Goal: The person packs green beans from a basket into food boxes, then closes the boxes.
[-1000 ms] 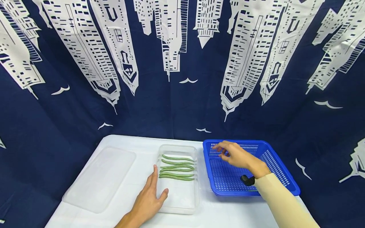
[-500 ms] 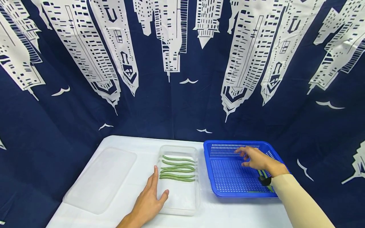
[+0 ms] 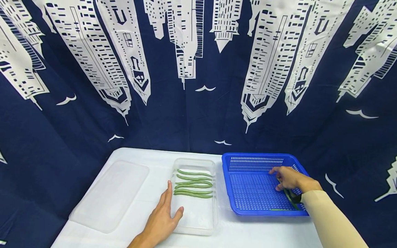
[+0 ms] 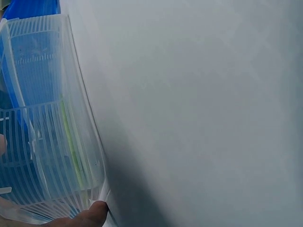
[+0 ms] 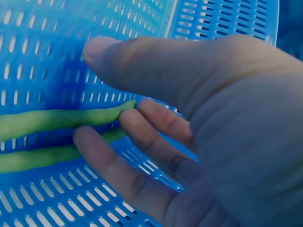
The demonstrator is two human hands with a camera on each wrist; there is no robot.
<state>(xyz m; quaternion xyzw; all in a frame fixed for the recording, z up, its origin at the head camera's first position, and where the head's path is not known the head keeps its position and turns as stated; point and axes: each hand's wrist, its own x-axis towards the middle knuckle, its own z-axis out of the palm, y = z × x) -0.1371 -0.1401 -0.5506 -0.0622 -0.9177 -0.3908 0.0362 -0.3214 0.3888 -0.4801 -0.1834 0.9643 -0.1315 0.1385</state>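
Observation:
In the head view my left hand point(image 3: 161, 217) rests, fingers straight and thumb spread, along the left side of a clear plastic container point(image 3: 198, 231). Several green beans point(image 3: 193, 195) lie crosswise inside it, towards the far half. My right hand point(image 3: 291, 178) reaches down into the right part of a blue perforated basket point(image 3: 263, 212). Seen from the right wrist, its fingertips touch the end of a green bean point(image 5: 42, 120), with a second green bean point(image 5: 38, 160) beside it. The thumb stands apart from the beans, so nothing is pinched.
A translucent lid point(image 3: 111, 196) lies flat on the white table point(image 3: 161, 162) at the left. Another green bean point(image 3: 279, 209) lies along the basket's near side. A navy curtain point(image 3: 186, 131) with a white city print hangs behind the table.
My right hand has moved rightwards and down inside the basket, reaching the beans at its right side. My left hand and the beans in the container have stayed put.

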